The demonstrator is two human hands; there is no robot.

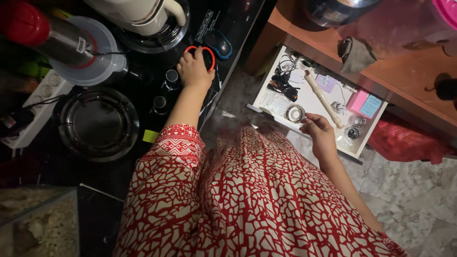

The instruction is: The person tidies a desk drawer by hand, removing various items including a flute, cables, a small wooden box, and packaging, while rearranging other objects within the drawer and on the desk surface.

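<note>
A small white label (81,44) with dark bars sits on the steel body of the red-capped appliance, well to the left of the left hand (194,69) and a little above it. White printed lettering (205,24) runs slantwise on the black glossy tabletop just above that hand, beside the blue mouse. A small yellow-green sticker (150,136) lies on the dark top below the left hand, touching the red patterned sleeve. In the open white drawer, up and to the right of the right hand (320,134), lie a pink pad (357,101) and a light blue pad (372,105) touching side by side, with a pale lilac square packet (326,83) above the hand.
</note>
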